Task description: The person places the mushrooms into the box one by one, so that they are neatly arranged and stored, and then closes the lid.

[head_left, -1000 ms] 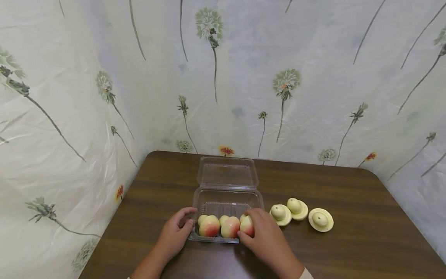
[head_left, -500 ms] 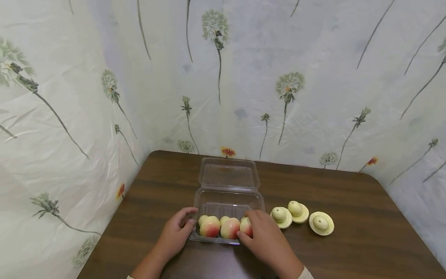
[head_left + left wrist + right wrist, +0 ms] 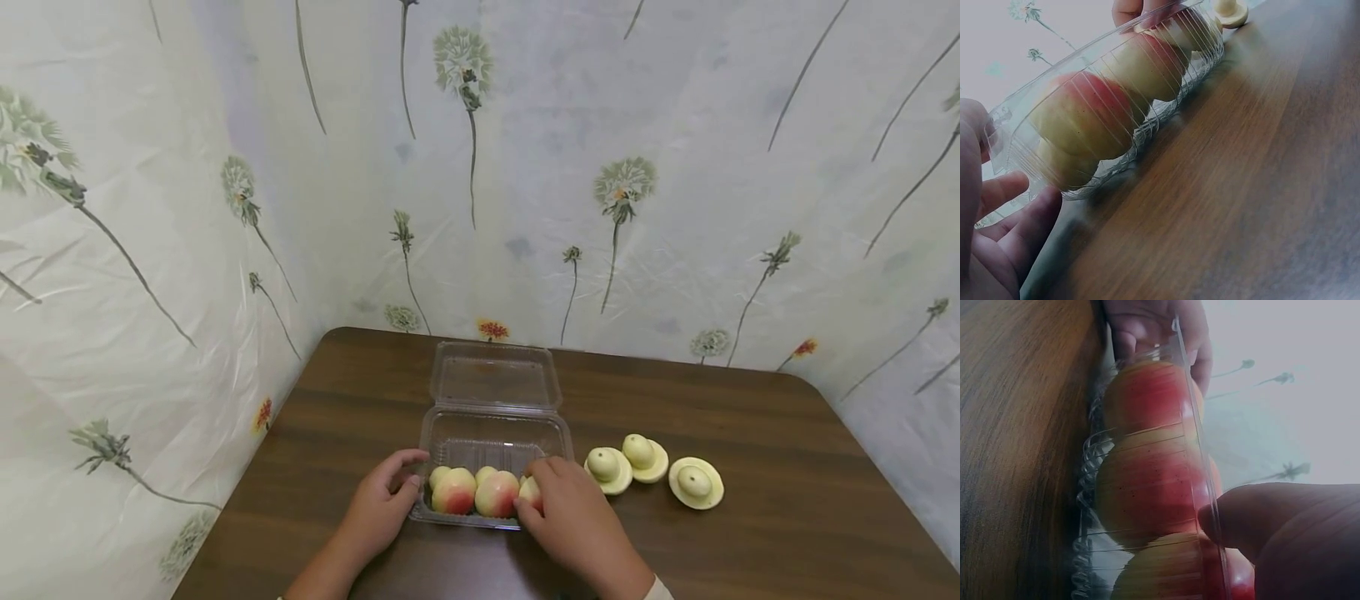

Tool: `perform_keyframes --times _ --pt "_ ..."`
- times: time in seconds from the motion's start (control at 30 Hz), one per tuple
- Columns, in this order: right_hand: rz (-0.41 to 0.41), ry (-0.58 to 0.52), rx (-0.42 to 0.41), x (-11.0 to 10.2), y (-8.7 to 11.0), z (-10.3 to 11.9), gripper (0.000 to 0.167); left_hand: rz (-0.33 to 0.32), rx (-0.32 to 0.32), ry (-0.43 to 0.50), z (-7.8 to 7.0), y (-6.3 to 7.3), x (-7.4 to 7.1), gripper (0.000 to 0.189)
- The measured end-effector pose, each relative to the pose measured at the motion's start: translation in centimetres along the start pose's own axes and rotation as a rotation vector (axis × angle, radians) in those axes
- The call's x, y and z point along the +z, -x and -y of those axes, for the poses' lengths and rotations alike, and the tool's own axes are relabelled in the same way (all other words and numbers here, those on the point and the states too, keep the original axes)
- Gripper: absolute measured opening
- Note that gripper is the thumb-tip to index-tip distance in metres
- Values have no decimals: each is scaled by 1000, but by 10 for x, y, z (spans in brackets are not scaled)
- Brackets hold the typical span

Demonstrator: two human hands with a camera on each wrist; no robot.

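Nearest, at the bottom edge of the head view, a pale cuff [image 3: 657, 590] at the right wrist. Just beyond, the right hand [image 3: 566, 512], narrowed around the rightmost piece [image 3: 530, 493], with the thumb on the near side and the fingers over the far side. Across from it, the left hand [image 3: 378, 504], bent around the left end of the clear container [image 3: 480, 429] and holding it there, with the thumb against the end wall.

Inside the clear container, along the near wall, a row of three peach-like pieces, yellow blushed with red: the left piece [image 3: 453, 492], the middle piece [image 3: 497, 496] and the rightmost one, mostly hidden by the right hand. Behind these, smaller yellow rounds; cannot tell from here whether separate or joined. In both wrist views, red and yellow skin pressed close behind ribbed, see-through plastic.

Just to the right of the clear container, on bare wood, three pale yellow hat-shaped pieces [image 3: 694, 480], each a rounded knob with a dark dot on a disc: two close together, the third a little apart.

Farther, the lid [image 3: 495, 379], hinged back and lying open on the brown table [image 3: 750, 417]. Farthest, a pale cloth [image 3: 525, 167] printed with dandelions and small orange-red flowers.
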State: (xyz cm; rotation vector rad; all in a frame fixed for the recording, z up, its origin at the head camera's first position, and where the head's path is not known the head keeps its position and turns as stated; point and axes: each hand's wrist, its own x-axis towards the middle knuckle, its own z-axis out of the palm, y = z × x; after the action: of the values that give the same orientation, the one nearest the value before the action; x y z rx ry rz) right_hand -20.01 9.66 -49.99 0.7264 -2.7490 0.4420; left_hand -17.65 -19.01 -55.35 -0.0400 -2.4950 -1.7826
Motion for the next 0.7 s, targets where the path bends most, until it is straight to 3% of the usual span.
perform_keyframes --times 0.47,0.6,0.7 --pt "8 -39 19 4 1 -4 27 -10 -4 3 2 -1 1 33" --pt "-11 -157 80 3 2 -9 23 -11 -4 -5 3 -1 1 33" --pt "-73 -272 145 1 5 -14 20 -11 -4 -14 4 -1 2 33"
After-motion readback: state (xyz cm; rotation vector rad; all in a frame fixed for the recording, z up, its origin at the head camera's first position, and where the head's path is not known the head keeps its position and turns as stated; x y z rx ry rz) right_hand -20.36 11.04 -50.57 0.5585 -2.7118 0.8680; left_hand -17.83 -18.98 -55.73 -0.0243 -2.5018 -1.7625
